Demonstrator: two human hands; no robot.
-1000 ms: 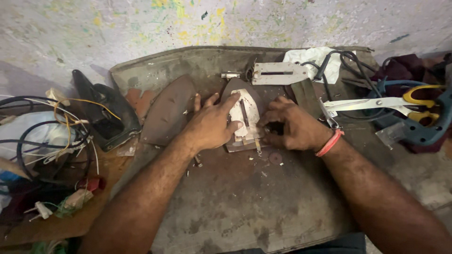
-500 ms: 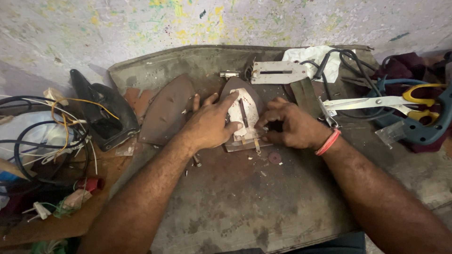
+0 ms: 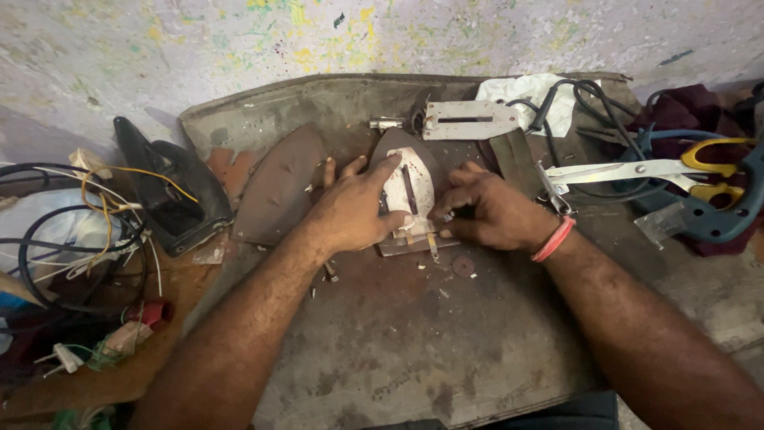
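Hardly anything moved: both hands stay on the iron base (image 3: 414,191) at board centre. Left hand (image 3: 354,211) lies flat on its left side, fingers spread; right hand (image 3: 485,211) has fingers bent together at its 4 o'clock edge, tips hidden. Scissors (image 3: 637,171) lie at 3 o'clock, a black iron shell (image 3: 171,191) at 9. Bare board (image 3: 414,342) is open at 6.
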